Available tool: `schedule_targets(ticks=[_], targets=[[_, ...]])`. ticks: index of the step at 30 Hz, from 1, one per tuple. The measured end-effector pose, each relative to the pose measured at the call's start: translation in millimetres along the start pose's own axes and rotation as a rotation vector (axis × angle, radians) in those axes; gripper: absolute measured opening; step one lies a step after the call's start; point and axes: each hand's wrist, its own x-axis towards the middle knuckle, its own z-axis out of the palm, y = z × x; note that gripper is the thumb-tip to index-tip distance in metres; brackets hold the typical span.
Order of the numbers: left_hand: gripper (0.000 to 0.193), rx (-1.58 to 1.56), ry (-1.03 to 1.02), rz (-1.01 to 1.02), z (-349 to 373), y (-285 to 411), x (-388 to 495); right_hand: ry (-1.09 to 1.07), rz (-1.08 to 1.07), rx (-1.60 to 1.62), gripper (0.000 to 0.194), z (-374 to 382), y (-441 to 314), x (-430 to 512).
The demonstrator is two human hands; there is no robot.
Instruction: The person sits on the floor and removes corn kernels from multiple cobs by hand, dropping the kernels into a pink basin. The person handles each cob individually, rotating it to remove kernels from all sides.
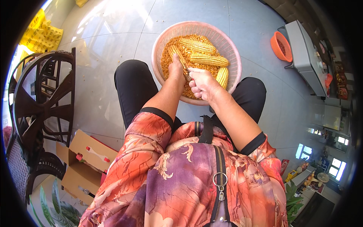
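Note:
A pink plastic basket (pixel 235 65) stands on the floor between my knees, with loose yellow corn kernels (pixel 167 58) in it. My left hand (pixel 176 69) grips a partly shelled corn cob (pixel 173 50), which slants over the kernels. At the cob's lower part is my right hand (pixel 202 82), its fingers curled and its index finger stretched towards the cob. A thin tool seems to be in that hand, mostly hidden by the fingers. Whole corn cobs lie on the kernels: one at the back (pixel 198 46), one in the middle (pixel 210 60) and one at the right (pixel 222 76).
Scattered kernels dot the tiled floor (pixel 105 56). At the left stand a dark rattan chair (pixel 45 105) and an open cardboard box (pixel 85 161). A yellow printed cloth or bag (pixel 42 34) hangs behind. An orange basket (pixel 280 46) sits beside a grey cabinet (pixel 305 56) at the right.

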Motion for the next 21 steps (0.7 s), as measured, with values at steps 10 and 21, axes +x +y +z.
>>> schedule_targets(ticks=[10, 21], targets=[[0.071, 0.09, 0.006, 0.002, 0, 1, 1, 0.154, -0.448, -1.205, 0.043, 7, -5, -13], [0.066, 0.08, -0.03, -0.044, -7, -9, 24, 0.033, -0.23, -0.242, 0.045, -3, 1, 28]])
